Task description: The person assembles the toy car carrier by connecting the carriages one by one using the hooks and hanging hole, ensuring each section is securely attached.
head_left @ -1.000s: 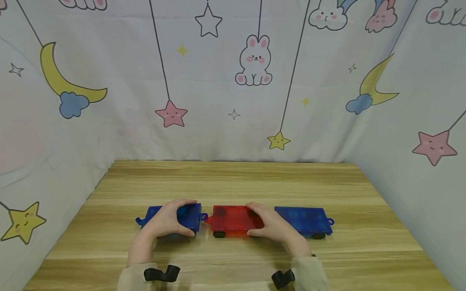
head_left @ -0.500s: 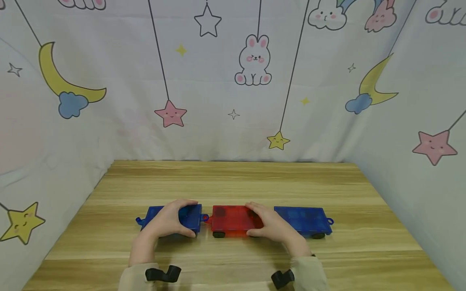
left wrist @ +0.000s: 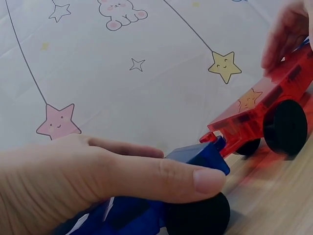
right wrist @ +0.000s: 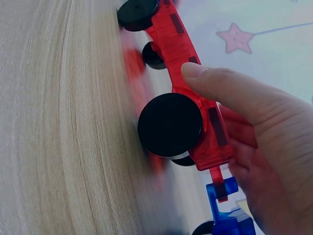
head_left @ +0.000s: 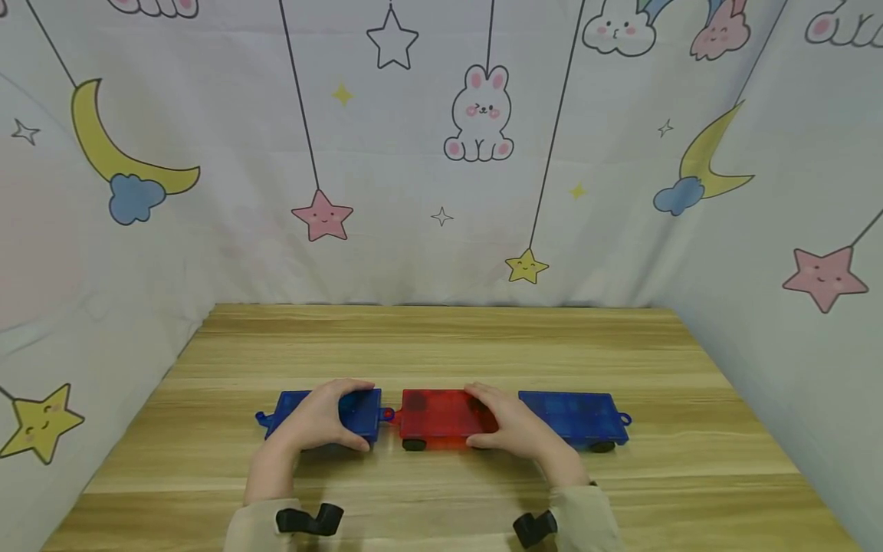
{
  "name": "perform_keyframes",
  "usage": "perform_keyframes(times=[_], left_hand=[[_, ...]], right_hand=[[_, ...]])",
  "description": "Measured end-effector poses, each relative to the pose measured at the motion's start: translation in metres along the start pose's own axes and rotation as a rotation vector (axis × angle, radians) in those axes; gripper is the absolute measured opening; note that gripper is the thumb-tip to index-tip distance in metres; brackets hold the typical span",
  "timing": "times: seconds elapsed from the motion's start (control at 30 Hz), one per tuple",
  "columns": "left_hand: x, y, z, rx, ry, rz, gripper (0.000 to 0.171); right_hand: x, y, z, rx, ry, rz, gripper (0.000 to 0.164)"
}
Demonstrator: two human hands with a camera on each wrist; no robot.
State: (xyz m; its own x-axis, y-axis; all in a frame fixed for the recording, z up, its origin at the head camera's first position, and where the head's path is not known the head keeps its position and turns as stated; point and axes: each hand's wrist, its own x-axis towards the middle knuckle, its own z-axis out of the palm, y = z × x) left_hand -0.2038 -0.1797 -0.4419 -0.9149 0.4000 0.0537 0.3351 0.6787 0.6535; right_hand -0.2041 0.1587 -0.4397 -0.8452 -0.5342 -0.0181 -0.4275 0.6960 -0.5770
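Observation:
Three see-through toy train wagons with black wheels stand in a row on the table. My left hand [head_left: 313, 418] grips the left blue wagon [head_left: 360, 412] across its sides, thumb on the near side. In the left wrist view, this wagon's blue coupling ring [left wrist: 220, 143] meets the red hook [left wrist: 208, 138] of the middle wagon. The red wagon [head_left: 441, 418] is held at its right end by my right hand [head_left: 513, 429], its thumb on the near side. The right blue wagon [head_left: 576, 418] is joined to the red one in the right wrist view; my hand hides that coupling in the head view.
The wooden table [head_left: 441, 345] extends behind and in front of the row. A white cloth [head_left: 400, 176] printed with stars, moons and rabbits stands around its back and sides. Free coupling parts, a hook [head_left: 263, 419] and a ring [head_left: 625, 419], stick out at the row's ends.
The ring end of the left blue wagon has lowered slightly at the red hook, with my left hand still gripping it. My right hand and the other wagons have hardly moved.

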Motion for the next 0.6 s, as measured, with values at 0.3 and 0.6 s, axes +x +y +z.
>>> perform_keyframes(times=[0.3,0.6], left_hand=[[0.0,0.0012,-0.0008,0.031,-0.004,-0.008,0.092],[0.0008,0.005,-0.0021,0.031,-0.02,-0.043,0.095]], right_hand=[[0.0006,-0.0004,0.0002,0.004,0.0,0.002,0.077],[0.0001,-0.0001,0.0001,-0.006,0.008,0.002,0.078]])
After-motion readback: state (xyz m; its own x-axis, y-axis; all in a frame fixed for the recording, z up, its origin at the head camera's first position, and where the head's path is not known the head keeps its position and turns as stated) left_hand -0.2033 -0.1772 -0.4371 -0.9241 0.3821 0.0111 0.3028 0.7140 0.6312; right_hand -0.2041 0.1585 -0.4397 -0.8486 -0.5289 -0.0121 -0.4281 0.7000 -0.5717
